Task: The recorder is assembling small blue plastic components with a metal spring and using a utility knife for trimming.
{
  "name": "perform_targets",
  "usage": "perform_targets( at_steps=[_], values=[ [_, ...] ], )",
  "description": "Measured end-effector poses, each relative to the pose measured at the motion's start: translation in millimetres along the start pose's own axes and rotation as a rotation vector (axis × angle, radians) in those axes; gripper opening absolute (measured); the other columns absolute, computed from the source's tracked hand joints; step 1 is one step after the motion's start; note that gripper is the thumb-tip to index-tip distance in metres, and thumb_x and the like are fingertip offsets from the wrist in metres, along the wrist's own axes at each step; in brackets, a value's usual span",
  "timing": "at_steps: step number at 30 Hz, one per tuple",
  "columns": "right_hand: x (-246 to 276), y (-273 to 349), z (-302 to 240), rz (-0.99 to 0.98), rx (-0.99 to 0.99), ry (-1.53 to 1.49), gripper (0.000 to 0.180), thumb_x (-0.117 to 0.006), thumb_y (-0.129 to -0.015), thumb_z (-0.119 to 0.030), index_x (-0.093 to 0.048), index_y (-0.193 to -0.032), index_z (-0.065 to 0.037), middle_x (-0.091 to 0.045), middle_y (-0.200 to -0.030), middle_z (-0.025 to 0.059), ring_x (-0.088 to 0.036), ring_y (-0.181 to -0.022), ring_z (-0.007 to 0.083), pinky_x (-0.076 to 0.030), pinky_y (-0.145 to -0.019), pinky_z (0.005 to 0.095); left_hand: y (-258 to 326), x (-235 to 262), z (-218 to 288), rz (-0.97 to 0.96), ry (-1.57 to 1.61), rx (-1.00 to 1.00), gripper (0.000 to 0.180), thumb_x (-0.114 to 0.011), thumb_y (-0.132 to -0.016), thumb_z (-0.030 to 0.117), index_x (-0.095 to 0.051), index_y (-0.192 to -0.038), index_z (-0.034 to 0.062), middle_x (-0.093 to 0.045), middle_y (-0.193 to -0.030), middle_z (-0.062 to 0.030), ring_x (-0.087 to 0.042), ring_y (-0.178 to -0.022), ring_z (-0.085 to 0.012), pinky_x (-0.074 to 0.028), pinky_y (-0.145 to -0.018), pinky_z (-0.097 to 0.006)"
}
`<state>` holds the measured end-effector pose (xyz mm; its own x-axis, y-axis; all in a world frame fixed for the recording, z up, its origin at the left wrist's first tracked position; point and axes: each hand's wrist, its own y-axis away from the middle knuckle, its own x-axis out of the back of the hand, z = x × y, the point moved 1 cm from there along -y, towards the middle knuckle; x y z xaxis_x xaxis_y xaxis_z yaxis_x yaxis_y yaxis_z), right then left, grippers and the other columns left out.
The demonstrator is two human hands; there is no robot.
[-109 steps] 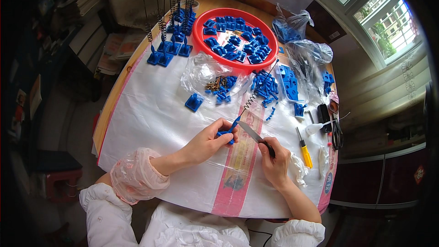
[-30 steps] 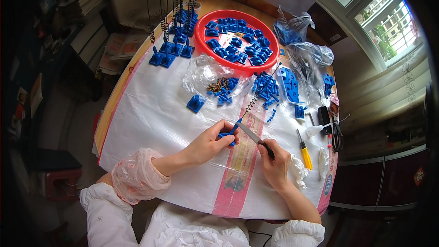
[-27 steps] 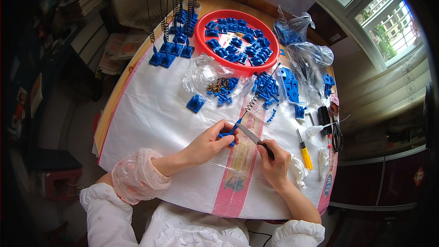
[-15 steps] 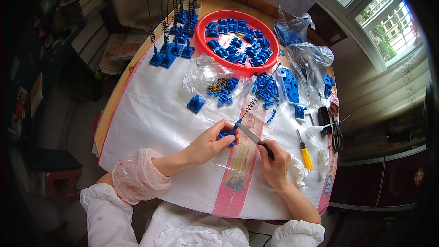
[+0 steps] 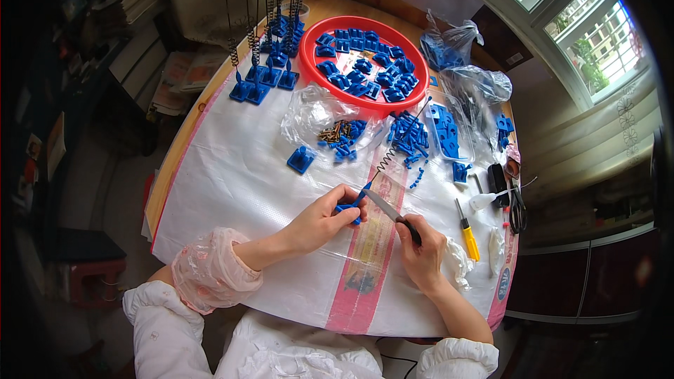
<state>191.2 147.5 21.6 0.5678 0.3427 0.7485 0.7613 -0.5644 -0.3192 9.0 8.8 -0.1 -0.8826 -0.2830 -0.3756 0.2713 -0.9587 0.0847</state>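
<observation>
Hardly any change vs. a few secs ago — view shifts a touch, but both hands keep the same pose, so prob. the same blade-at-stem step is in hand. Left hand [image 5: 328, 212] is closed, thumb & fingers pinching the blue piece [image 5: 360, 198] at the near middle of the table cover [image 5: 232, 168]; its stem tilts far-right, w/ the dark spring wire [image 5: 385, 161] running on from the top twd the blue pegs [image 5: 409, 137]. Right hand [image 5: 423, 249] is wrapped around the knife [image 5: 385, 205] handle, no spread, blade pointing far-left w/ its tip at the stem — can't tell if it's pressing or just touching. Far-left of the hands, one loose blue base [image 5: 300, 160] sits apart; beyond it, the clear plastic bag [image 5: 305, 114] & red tray [image 5: 303, 56] of blue pcs. Yellow-handled screwdriver [image 5: 470, 242] lies right of the right hand.
</observation>
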Motion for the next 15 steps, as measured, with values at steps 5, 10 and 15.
perform_targets(
  at_steps=[5, 10, 15],
  values=[
    [1.4, -0.2, 0.1, -0.023, 0.002, 0.005, 0.01, -0.072, -0.087, -0.012, -0.067, -0.092, -0.006, -0.063, -0.068, 0.0097, -0.058, -0.049, 0.0207, -0.042, -0.048, 0.0321, -0.2, -0.2, 0.3, -0.007, -0.006, -0.004, 0.018, -0.053, -0.101, 0.011, -0.052, -0.115, 0.0001, -0.06, -0.106, -0.0059, -0.06, -0.098, -0.0108, -0.051, -0.088, -0.027],
    [1.3, 0.3, 0.2, -0.016, 0.008, -0.012, 0.009, -0.072, -0.087, -0.012, -0.067, -0.092, -0.006, -0.062, -0.066, 0.01, -0.057, -0.048, 0.021, -0.042, -0.048, 0.0321, 0.0, 0.2, 0.1, -0.001, 0.0, 0.004, 0.017, -0.052, -0.101, 0.01, -0.052, -0.115, 0.0003, -0.059, -0.106, -0.0057, -0.06, -0.098, -0.0108, -0.051, -0.088, -0.027],
    [0.5, 0.6, 1.2, -0.011, -0.019, -0.004, 0.009, -0.072, -0.087, -0.011, -0.067, -0.092, -0.006, -0.062, -0.066, 0.0098, -0.057, -0.049, 0.0212, -0.042, -0.048, 0.0323, -0.5, 2.3, -1.3, -0.033, -0.025, 0.02, 0.021, -0.05, -0.101, 0.01, -0.052, -0.121, 0.0018, -0.058, -0.113, -0.0056, -0.059, -0.107, -0.0127, -0.05, -0.093, -0.03]
  ],
)
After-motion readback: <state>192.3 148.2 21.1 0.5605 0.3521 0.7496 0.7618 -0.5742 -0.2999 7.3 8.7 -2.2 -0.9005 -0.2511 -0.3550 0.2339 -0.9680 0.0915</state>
